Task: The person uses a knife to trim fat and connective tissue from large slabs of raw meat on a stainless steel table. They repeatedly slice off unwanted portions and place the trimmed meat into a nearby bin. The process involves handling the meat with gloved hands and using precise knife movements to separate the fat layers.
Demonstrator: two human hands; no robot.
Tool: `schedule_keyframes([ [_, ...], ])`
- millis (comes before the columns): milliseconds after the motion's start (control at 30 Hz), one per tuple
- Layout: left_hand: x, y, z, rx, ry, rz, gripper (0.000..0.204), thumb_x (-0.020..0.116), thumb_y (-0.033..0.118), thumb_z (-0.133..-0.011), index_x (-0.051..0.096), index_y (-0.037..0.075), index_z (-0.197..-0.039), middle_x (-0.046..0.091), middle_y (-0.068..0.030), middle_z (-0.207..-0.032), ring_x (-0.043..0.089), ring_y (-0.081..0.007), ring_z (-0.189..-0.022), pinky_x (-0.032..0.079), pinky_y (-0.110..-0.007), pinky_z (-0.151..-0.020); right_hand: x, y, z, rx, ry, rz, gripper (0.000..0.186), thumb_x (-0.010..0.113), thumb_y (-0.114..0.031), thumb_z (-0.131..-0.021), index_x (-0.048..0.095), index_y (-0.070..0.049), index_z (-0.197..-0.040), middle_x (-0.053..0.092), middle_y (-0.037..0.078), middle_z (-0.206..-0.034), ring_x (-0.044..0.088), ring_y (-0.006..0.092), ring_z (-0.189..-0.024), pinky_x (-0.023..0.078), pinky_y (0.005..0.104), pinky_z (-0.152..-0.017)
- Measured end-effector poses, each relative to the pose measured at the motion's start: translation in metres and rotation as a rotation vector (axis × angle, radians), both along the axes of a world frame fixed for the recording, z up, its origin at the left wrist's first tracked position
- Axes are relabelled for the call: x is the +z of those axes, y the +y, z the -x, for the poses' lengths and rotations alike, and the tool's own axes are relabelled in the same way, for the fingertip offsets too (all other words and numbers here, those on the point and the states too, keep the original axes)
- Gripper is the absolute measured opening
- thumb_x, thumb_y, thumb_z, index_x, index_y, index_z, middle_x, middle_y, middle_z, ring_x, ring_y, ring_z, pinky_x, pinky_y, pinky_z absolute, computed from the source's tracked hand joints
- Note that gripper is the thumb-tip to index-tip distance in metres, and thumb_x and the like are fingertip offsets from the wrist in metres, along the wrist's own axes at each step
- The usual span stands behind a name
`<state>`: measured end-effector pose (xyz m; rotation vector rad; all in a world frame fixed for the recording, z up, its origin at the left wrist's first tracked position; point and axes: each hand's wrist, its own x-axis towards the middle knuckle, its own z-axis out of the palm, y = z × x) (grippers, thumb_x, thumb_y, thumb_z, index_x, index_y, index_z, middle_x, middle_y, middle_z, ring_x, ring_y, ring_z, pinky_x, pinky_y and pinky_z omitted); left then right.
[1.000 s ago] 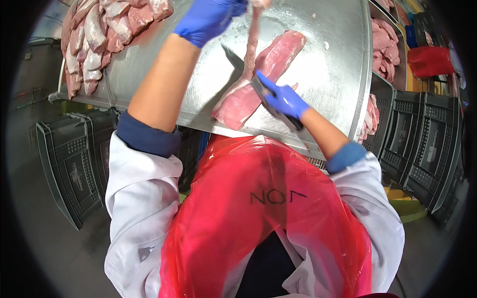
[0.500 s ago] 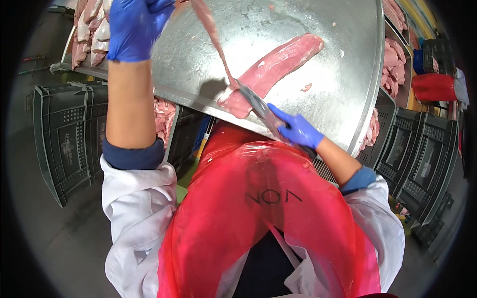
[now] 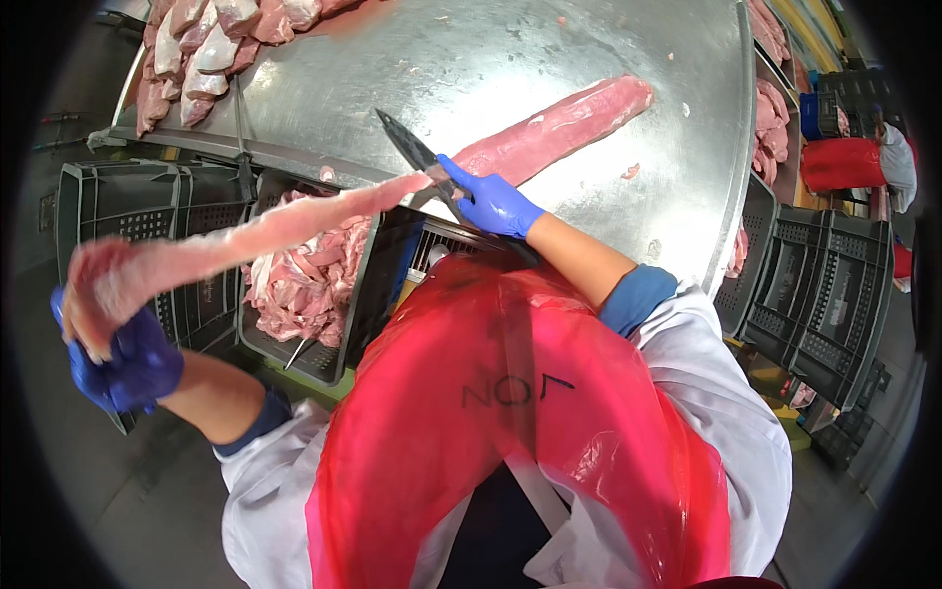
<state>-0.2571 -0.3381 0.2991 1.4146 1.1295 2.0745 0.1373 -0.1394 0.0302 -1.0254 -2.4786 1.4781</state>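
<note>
My left hand point(image 3: 123, 363), in a blue glove, is closed around one end of a long pale-pink meat strip point(image 3: 265, 236), out at the far left. The strip stretches across to the knife point(image 3: 407, 142) at the table's near edge; whether it still joins the loin there I cannot tell. My gloved right hand point(image 3: 498, 204) is closed on the knife, its handle mostly hidden and its dark blade pointing up and left. Just beyond that hand, a long pink meat loin point(image 3: 559, 128) lies slantwise on the metal table point(image 3: 677, 177).
Below the strip stands a dark crate point(image 3: 339, 363) full of meat trimmings point(image 3: 304, 285). Meat pieces point(image 3: 211, 49) are heaped at the table's far left. More dark crates point(image 3: 810, 294) stand at right, near another person in a red apron point(image 3: 842, 164).
My left hand has swung from above the table down to the far left, stretching the strip sideways. My right hand and knife have moved left and up. The loin has shifted slightly right.
</note>
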Motion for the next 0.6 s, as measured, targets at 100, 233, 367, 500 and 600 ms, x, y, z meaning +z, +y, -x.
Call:
schedule_keyframes([
  [100, -0.006, -0.05, 0.004, 0.46, 0.008, 0.182, 0.056, 0.043, 0.025, -0.09, 0.047, -0.017, -0.127, 0.053, -0.0336, -0.123, 0.058, -0.0371, -0.111, 0.047, -0.047, -0.099, 0.005, -0.007, -0.011, 0.117, -0.039, 0.005, 0.065, 0.049, -0.024, -0.098, 0.025, -0.024, -0.159, 0.068, 0.027, -0.084, 0.067, 0.0432, -0.07, 0.053, 0.0501, -0.074],
  [233, -0.014, -0.08, 0.012, 0.07, -0.477, 0.071, 0.053, 0.044, 0.017, -0.093, 0.042, -0.019, -0.131, 0.043, -0.0372, -0.134, 0.059, -0.032, -0.107, 0.045, -0.038, -0.084, 0.043, 0.001, -0.055, 0.305, -0.072, 0.161, 0.067, 0.049, -0.025, -0.097, 0.025, -0.027, -0.16, 0.07, 0.021, -0.083, 0.069, 0.0356, -0.068, 0.055, 0.045, -0.075],
  [367, 0.01, -0.066, -0.011, 0.654, -0.311, 0.11, 0.055, 0.045, 0.012, -0.094, 0.037, -0.02, -0.137, 0.037, -0.0379, -0.146, 0.063, -0.0232, -0.103, 0.045, -0.021, -0.062, 0.063, 0.047, -0.034, 0.04, -0.14, 0.285, 0.071, 0.054, -0.018, -0.096, 0.026, -0.029, -0.16, 0.064, 0.011, -0.073, 0.063, 0.0156, -0.06, 0.055, 0.0337, -0.064],
  [500, 0.02, -0.056, -0.016, 0.635, -0.123, 0.28, 0.057, 0.046, 0.022, -0.093, 0.046, -0.017, -0.135, 0.051, -0.0331, -0.137, 0.059, -0.0281, -0.117, 0.048, -0.03, -0.09, 0.049, 0.108, -0.014, -0.157, -0.056, 0.169, 0.071, 0.058, -0.015, -0.094, 0.032, -0.033, -0.158, 0.064, 0.01, -0.074, 0.061, 0.014, -0.058, 0.056, 0.0316, -0.061],
  [600, -0.015, -0.077, 0.014, 0.426, -0.012, 0.617, 0.045, 0.056, 0.035, -0.091, 0.06, -0.005, -0.111, 0.065, -0.0229, -0.115, 0.064, -0.0273, -0.104, 0.048, -0.039, -0.096, 0.041, 0.134, -0.026, -0.266, -0.019, 0.198, 0.07, 0.061, -0.021, -0.095, 0.032, -0.032, -0.158, 0.065, 0.009, -0.074, 0.06, 0.0124, -0.058, 0.055, 0.0319, -0.058],
])
